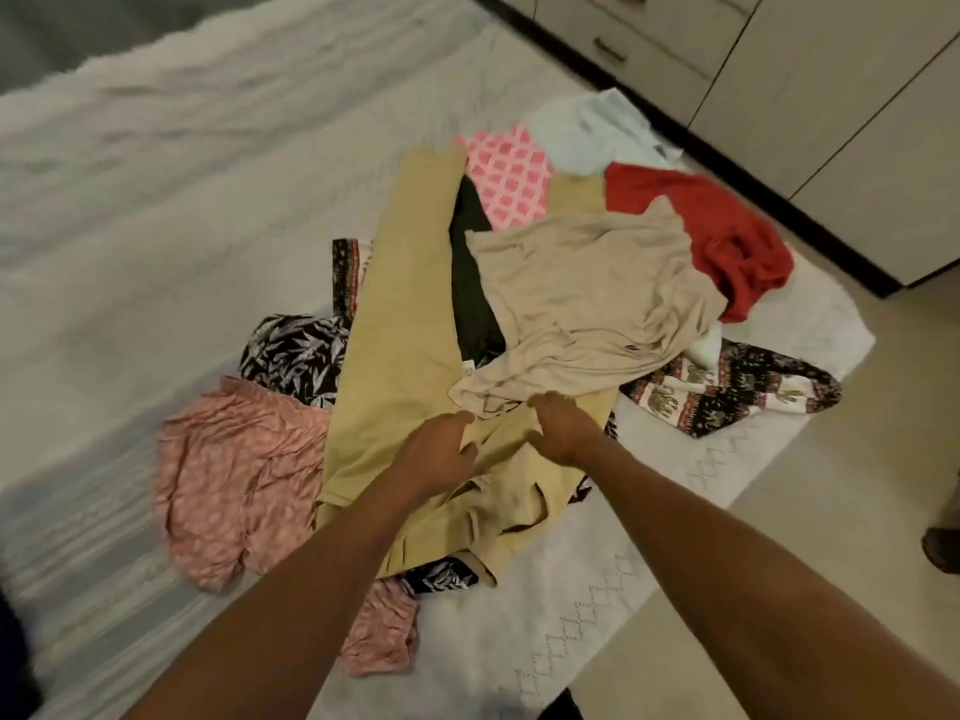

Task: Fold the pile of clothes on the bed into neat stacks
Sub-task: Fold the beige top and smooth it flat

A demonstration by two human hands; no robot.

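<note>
My left hand (pixel 441 452) and right hand (pixel 561 428) each pinch the khaki trousers (pixel 400 314) near the waist, at 6 o'clock on the pile of clothes (pixel 597 293). Their long axis runs 6 to 12, legs pointing away across the bed (pixel 156 200).

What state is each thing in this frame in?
Trousers: laid out long, unfolded
Beige shirt: crumpled, overlapping the trousers
Red garment: crumpled
Floral garment: spread, wrinkled
Elephant-print cloth: unfolded
Left hand: grips trousers
Right hand: grips trousers
Drawers: shut
</note>
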